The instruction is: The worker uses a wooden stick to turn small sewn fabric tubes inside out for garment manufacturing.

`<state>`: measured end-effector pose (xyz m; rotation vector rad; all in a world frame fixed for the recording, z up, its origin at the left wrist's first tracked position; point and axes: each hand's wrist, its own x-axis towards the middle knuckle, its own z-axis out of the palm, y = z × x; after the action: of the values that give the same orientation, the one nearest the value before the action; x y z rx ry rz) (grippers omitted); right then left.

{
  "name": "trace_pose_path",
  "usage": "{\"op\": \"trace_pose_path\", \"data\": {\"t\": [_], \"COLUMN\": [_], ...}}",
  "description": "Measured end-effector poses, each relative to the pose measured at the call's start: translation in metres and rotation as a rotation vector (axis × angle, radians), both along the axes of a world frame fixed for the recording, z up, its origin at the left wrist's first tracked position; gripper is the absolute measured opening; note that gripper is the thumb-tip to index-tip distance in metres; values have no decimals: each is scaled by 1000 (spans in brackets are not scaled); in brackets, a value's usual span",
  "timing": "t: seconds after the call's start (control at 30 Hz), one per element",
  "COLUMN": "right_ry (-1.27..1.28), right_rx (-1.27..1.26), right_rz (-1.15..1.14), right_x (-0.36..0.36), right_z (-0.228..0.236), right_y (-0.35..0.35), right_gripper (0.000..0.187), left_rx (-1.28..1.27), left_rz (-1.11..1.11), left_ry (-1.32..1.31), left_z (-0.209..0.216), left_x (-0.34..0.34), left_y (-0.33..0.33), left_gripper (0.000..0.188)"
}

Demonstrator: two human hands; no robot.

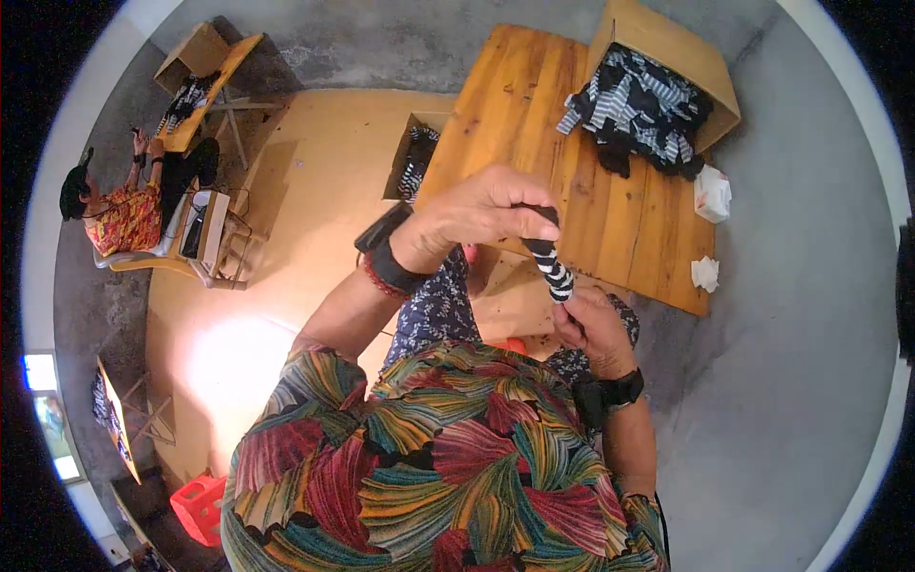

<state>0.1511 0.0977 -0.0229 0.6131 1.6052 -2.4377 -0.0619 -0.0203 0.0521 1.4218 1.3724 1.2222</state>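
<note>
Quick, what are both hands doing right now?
Left hand: closed, pinching the top end of a black-and-white striped sock.
Right hand: closed, gripping the bottom end of the same sock.

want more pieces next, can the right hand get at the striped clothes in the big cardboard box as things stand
Probably not right away: the right hand pinches the lower end of a striped sock that the left hand holds up. The striped clothes lie uncovered in the cardboard box across the wooden table.

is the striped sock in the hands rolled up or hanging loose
Rolled: the striped sock is a tight narrow bundle held between the left hand and right hand.
</note>
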Motion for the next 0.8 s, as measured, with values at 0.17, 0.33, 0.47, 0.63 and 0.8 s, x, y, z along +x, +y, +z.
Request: {"op": "trace_pose_path", "data": {"t": [0.17,0.33,0.47,0.63,0.8], "right_ry": [141,214,290,138,-16], "right_rx": [-137,-174,-448,-277,180], "right_rz": [-177,-166,-57,-241,-273], "right_x": [-4,-17,-27,-27,-13], "right_z": [-15,-11,-14,11,10], "right_y": [-21,-24,-40,-40,-17], "right_gripper": [30,34,41,33,31], "left_rx": [164,197,309,81,242], "left_rz": [434,505,639,413,407], "left_ry": [-634,-718,-609,-737,-302], "left_z": [-29,-26,-34,-35,-14], "left_x": [45,74,78,49,18], "left_y": [4,10,17,-2,-12], "left_gripper": [23,27,26,28,31]}}
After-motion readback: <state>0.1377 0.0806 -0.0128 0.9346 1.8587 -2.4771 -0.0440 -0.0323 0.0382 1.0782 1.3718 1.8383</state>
